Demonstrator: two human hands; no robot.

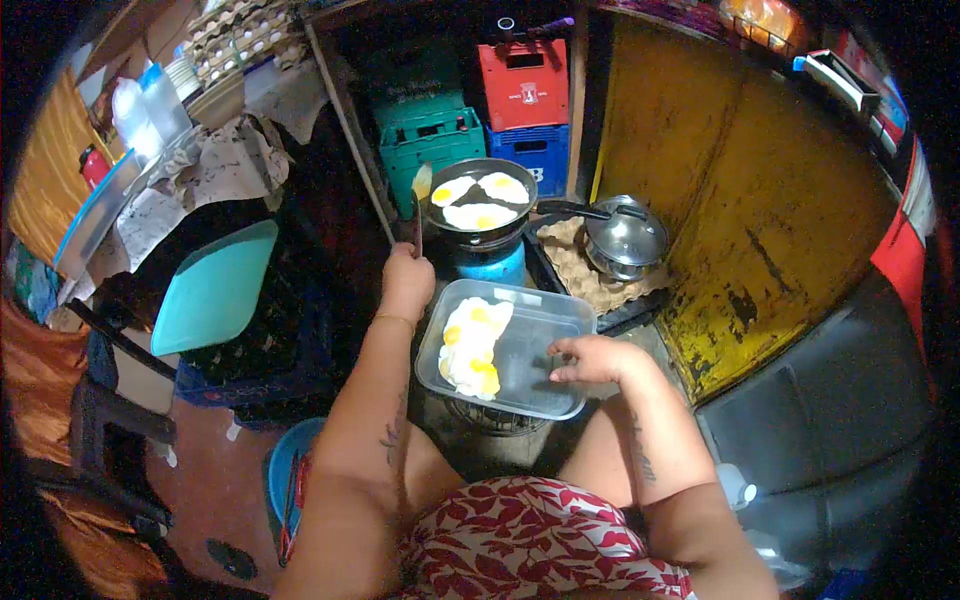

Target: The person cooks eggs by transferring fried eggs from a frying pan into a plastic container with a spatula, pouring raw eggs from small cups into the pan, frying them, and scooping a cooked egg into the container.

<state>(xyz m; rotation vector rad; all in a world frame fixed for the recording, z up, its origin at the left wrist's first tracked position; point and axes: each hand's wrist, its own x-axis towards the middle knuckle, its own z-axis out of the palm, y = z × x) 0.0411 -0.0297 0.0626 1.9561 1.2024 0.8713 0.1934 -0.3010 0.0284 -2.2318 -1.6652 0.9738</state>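
My left hand [408,277] is closed round the handle of a spatula [421,186], whose blade points up beside the frying pan's left rim. Inside the frying pan [480,236], several eggs [479,216] with whole yolks lie in the white. Below it, a clear plastic container [535,312] holds cooked fried eggs [470,345] heaped on its left side. My right hand [590,360] hovers over the container's right part, fingers apart with nothing between them.
Under the pan stands a blue burner [490,265]. To its right, a lidded pot [627,240] sits by egg-tray cardboard [575,250]. Crates, red [524,90] and green [430,140], are stacked behind. A teal lid [218,288] lies at left; a yellow panel [760,180] closes off the right.
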